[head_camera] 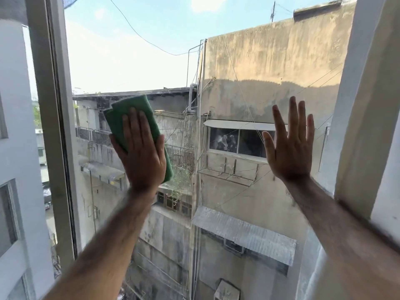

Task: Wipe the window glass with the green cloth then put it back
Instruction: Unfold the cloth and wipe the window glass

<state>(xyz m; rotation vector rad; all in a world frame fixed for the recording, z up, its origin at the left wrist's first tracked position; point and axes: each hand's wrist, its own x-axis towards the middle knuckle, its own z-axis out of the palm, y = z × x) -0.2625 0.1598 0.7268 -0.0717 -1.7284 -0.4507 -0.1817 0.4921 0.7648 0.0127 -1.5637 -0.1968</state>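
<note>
The window glass (216,61) fills the middle of the head view, with buildings and sky behind it. A folded green cloth (127,111) is pressed flat against the pane at the left. My left hand (140,152) lies over the cloth with its palm and fingers spread on it, holding it to the glass. The cloth sticks out above my fingertips and below my palm at the right. My right hand (290,146) is flat against the glass at the right, fingers spread and holding nothing. Faint smudges show on the pane between my hands.
A grey window frame (56,126) runs down the left side close to the cloth. A white wall and window reveal (363,126) stand at the right, next to my right forearm.
</note>
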